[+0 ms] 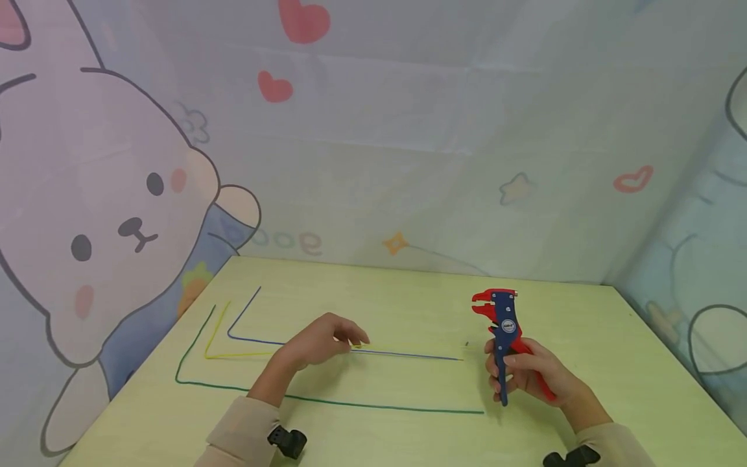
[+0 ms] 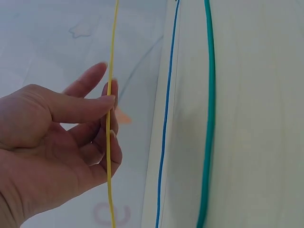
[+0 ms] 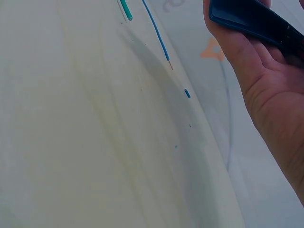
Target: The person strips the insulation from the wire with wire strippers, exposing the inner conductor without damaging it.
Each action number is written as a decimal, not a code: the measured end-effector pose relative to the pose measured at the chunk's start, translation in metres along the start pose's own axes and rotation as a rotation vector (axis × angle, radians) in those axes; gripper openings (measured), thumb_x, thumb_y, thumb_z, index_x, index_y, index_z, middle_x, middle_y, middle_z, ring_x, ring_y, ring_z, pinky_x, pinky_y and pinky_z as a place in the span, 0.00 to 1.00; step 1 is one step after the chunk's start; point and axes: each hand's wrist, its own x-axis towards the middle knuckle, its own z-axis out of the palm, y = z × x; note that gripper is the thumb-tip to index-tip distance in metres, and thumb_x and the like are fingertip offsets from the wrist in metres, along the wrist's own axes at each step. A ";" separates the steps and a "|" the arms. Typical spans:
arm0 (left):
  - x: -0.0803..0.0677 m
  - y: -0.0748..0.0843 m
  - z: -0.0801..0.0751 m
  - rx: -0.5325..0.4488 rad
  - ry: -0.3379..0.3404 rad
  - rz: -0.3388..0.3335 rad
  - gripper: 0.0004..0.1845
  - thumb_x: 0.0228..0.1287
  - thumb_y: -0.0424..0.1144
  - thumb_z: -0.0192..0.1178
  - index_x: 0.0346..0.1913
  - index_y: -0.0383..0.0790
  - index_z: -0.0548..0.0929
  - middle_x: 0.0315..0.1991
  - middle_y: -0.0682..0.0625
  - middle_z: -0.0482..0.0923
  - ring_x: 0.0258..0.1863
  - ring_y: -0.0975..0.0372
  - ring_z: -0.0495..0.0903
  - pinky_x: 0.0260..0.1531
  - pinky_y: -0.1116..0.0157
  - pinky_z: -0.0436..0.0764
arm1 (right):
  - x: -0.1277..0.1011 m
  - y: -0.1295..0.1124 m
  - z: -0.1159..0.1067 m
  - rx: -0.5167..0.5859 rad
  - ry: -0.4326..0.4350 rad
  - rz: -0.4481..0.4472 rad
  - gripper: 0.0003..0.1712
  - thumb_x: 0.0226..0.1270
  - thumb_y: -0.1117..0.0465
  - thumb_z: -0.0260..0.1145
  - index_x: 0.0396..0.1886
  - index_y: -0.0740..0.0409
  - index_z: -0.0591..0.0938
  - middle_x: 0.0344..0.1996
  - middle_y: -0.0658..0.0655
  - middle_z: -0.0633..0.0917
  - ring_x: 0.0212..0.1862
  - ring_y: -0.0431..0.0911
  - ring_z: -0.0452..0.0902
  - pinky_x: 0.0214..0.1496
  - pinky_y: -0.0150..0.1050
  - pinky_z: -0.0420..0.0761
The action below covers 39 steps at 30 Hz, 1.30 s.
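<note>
left hand [image 2: 52, 142] pinched thin yellow wire [image 2: 110, 156] | right hand [image 1: 533, 376] gripped red-and-blue wire stripper [image 1: 503, 327] | blue wire [image 3: 156, 35] end bared, green wire [image 1: 327, 401] unstripped on desk [image 1: 613, 363]

Backdrop cloth [image 1: 408, 162] shows mirrored "good".

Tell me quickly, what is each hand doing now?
Left hand: pinches the yellow wire.
Right hand: grips the wire stripper, upright.

the table [image 1: 583, 324] is pale yellow-green; the wires are yellow [image 2: 110, 156], blue [image 2: 165, 123] and green [image 2: 208, 118]; the stripper [image 1: 503, 324] is red and blue.
</note>
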 end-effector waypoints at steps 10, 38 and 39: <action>0.000 0.004 0.000 -0.032 0.092 -0.061 0.19 0.66 0.18 0.52 0.51 0.36 0.88 0.46 0.43 0.83 0.46 0.52 0.79 0.43 0.60 0.80 | 0.000 0.002 -0.001 0.010 -0.023 0.008 0.23 0.76 0.72 0.33 0.63 0.66 0.67 0.48 0.62 0.82 0.47 0.54 0.83 0.55 0.58 0.79; 0.001 0.014 -0.004 -0.023 0.156 -0.070 0.19 0.70 0.20 0.52 0.52 0.39 0.88 0.51 0.45 0.83 0.49 0.51 0.78 0.46 0.57 0.78 | 0.000 0.005 0.001 0.004 -0.134 0.018 0.23 0.69 0.74 0.38 0.61 0.66 0.68 0.46 0.61 0.81 0.45 0.54 0.82 0.53 0.54 0.80; 0.002 0.013 -0.003 -0.026 0.152 -0.069 0.19 0.70 0.20 0.52 0.52 0.39 0.88 0.52 0.45 0.83 0.50 0.50 0.78 0.46 0.57 0.78 | 0.001 0.005 0.001 0.001 -0.133 0.016 0.23 0.69 0.74 0.38 0.61 0.67 0.68 0.45 0.61 0.81 0.45 0.54 0.82 0.53 0.54 0.80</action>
